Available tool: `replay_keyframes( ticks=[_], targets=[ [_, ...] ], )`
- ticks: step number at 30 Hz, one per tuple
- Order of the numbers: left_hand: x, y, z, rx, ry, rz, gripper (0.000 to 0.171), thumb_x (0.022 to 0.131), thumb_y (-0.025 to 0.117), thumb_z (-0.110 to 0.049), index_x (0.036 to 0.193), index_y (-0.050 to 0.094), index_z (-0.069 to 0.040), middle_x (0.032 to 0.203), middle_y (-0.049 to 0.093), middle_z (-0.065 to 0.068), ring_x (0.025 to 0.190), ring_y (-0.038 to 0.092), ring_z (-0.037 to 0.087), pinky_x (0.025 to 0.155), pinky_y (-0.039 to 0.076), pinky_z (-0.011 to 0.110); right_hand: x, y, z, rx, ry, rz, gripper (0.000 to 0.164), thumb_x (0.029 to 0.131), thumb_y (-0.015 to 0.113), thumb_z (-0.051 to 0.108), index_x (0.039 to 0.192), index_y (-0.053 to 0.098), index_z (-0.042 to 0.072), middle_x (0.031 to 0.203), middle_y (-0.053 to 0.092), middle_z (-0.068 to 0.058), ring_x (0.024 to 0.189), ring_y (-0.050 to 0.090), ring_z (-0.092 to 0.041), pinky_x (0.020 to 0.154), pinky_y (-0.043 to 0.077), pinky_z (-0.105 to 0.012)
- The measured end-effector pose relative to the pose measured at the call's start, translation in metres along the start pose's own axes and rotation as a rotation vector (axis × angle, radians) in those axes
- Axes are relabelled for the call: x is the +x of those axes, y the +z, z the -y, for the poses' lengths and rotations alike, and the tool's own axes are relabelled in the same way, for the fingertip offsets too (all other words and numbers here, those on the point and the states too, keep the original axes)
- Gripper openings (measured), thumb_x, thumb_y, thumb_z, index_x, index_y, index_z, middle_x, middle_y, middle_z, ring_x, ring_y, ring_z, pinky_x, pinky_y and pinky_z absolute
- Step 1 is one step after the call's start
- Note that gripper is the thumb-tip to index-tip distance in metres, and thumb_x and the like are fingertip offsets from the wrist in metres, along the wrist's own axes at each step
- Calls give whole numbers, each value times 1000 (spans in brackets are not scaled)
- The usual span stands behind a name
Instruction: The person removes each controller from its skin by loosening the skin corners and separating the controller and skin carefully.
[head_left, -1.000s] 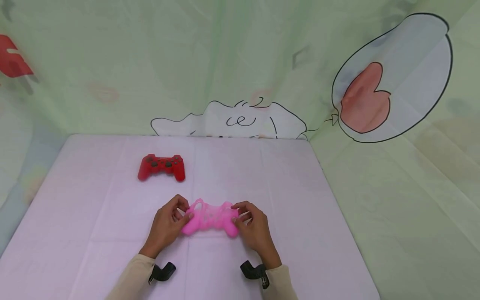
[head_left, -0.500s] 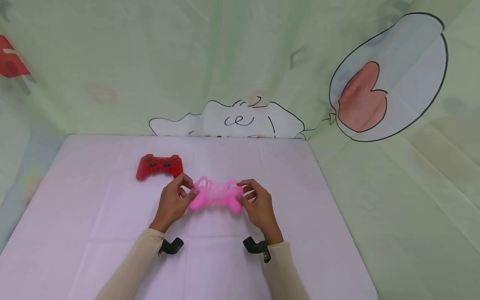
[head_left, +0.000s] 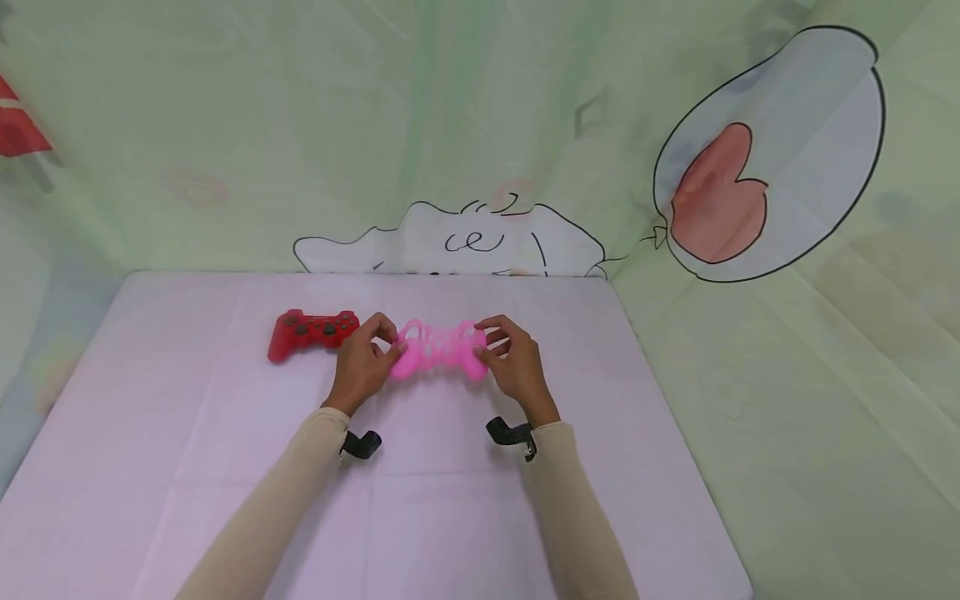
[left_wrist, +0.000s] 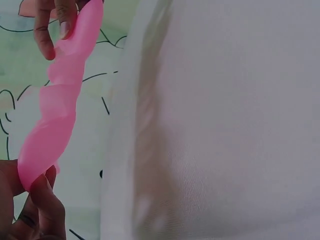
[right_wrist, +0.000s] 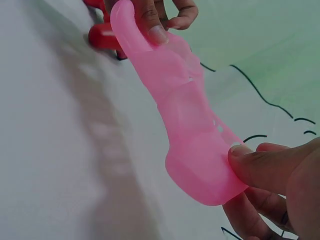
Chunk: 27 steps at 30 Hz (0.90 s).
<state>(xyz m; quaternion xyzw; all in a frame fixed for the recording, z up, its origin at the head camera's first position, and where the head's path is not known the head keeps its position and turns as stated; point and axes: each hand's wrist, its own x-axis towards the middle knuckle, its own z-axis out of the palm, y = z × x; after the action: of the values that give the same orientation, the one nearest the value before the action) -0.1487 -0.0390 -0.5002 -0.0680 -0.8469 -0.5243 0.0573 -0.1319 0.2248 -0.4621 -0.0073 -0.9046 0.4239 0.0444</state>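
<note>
A pink, see-through silicone controller cover (head_left: 441,348) with button cutouts hangs between both hands, above the table. My left hand (head_left: 363,363) pinches its left grip between thumb and fingers. At the other end, my right hand (head_left: 516,362) pinches the right grip the same way. The wrist views show the cover (right_wrist: 195,135) limp and hollow, its middle bending softly. A red game controller (head_left: 309,331) lies on the table just left of my left hand, which overlaps its right grip in the head view.
A table (head_left: 442,517) under a pale pink-white cloth lies below the hands. Behind it hangs a light green curtain (head_left: 300,125) with a line drawing and a balloon with a heart (head_left: 720,200). Black wrist cameras (head_left: 512,433) sit at both cuffs.
Both hands have carried the pink controller cover forward, toward the table's far edge and slightly right. It came up beside the red controller, which stays in place.
</note>
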Motion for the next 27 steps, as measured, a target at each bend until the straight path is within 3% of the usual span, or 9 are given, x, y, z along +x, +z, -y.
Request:
replay_keyframes(
  ticks=[13,27],
  targets=[
    [33,22,10,79,-28,-10,19,97,78,-19,100,60,-16,107,75,8,80,59,25,76,45,34,41,11,-20,-27,82,46,35,96,80,12,125,69,27,112,71,-7,97,68,-28,90,55,-46],
    [37,37,15,160,-88,28,16,100,74,-21,105,60,-14,111,76,12,92,64,30,86,49,43,51,24,-40,-58,91,63,34,97,79,13,128,70,25,114,72,-10,100,69,-30,93,57,-47]
  ],
)
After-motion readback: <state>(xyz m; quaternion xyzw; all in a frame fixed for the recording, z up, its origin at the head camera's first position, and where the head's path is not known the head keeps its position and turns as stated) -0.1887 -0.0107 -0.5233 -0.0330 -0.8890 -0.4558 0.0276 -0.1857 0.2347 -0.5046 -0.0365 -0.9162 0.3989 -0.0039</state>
